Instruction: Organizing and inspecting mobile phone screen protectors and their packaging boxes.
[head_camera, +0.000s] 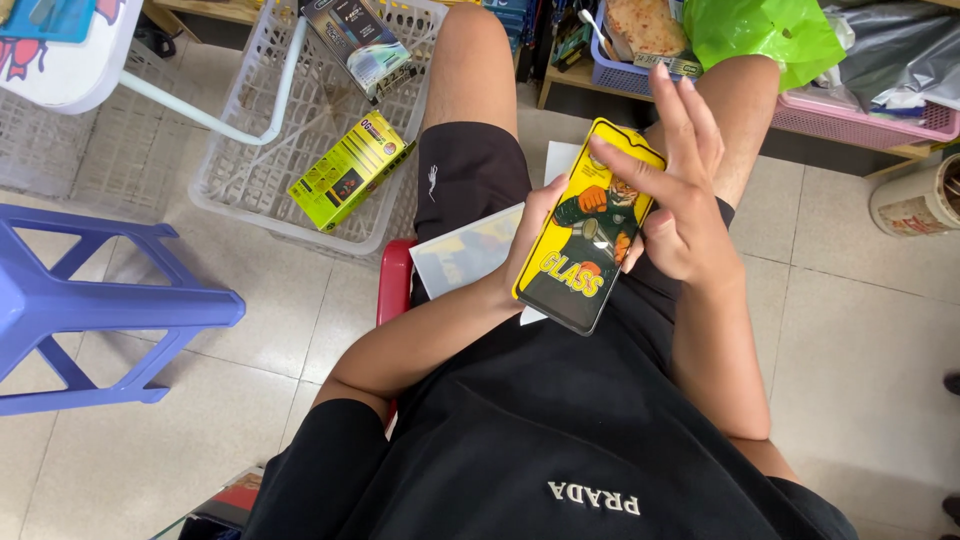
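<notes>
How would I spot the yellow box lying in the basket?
Left of the seated person's knee, a white plastic basket sits on the tiled floor. Inside, near its front edge, lies the yellow-green box; the basket's other box is dark and silvery, farther back.

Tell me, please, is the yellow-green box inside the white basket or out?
Inside: the yellow-green box lies flat on the white basket's lattice floor.

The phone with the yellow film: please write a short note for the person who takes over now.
Left hand holds the phone from below, over the lap. Right hand rests its fingertips on the yellow printed film near the top edge. The film covers the screen; not yet peeled. A white sheet lies on the thigh. A yellow-green box lies in the white basket on the floor.
</notes>
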